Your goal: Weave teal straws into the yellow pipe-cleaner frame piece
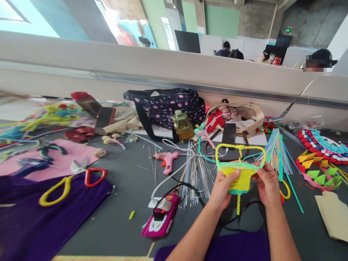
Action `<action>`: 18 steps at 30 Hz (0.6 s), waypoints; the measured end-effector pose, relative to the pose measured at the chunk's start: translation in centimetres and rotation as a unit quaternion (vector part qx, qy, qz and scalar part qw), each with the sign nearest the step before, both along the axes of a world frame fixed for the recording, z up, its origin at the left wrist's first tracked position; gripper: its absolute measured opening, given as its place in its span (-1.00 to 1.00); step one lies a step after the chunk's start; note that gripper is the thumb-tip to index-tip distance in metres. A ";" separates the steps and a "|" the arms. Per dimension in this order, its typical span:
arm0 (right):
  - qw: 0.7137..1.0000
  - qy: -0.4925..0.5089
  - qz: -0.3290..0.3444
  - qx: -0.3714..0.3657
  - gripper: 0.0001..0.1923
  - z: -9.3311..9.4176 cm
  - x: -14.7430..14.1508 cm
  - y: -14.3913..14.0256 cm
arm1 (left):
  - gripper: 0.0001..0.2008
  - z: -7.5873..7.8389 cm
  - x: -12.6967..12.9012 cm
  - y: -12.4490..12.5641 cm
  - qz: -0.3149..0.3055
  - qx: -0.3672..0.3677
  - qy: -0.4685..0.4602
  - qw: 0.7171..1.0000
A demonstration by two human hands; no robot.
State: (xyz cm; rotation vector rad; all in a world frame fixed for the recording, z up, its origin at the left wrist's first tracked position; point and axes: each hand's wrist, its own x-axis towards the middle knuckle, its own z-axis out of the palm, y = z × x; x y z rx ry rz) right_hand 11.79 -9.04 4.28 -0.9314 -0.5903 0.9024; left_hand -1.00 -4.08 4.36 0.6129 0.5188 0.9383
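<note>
In both hands, above the table, is a yellow pipe-cleaner craft (240, 177). It has a wide yellow loop at the top, tightly wound yellow rows with mint-green bands, and a short yellow stem hanging below. My left hand (225, 186) is closed on its left side, thumb pressed flat over the rows. At the upper right edge, my right hand (268, 183) pinches it near the green band, where a strand runs along the edge. The fingers behind the craft are partly hidden. Beyond it stands a bundle of pastel pipe cleaners (277, 148).
Left of my hands are a pink glue gun (169, 161), a magenta car-shaped power strip (161, 217) and loose thin wires (194, 177). Scissors (78, 170) lie on purple cloth (67, 210). A patterned bag (165, 108), bottle (182, 125) and phone (228, 135) sit by the partition.
</note>
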 end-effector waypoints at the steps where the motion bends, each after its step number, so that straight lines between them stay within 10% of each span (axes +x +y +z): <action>1: 1.000 0.004 0.001 -0.010 -0.77 -0.1 0.0 0.0 | -0.51 0.0 0.0 0.0 0.001 0.006 0.008 1.000; 18: 0.996 -0.047 -0.063 -0.032 -0.75 -1.2 0.1 0.5 | -0.50 -0.5 0.2 0.0 0.013 -0.002 0.022 1.000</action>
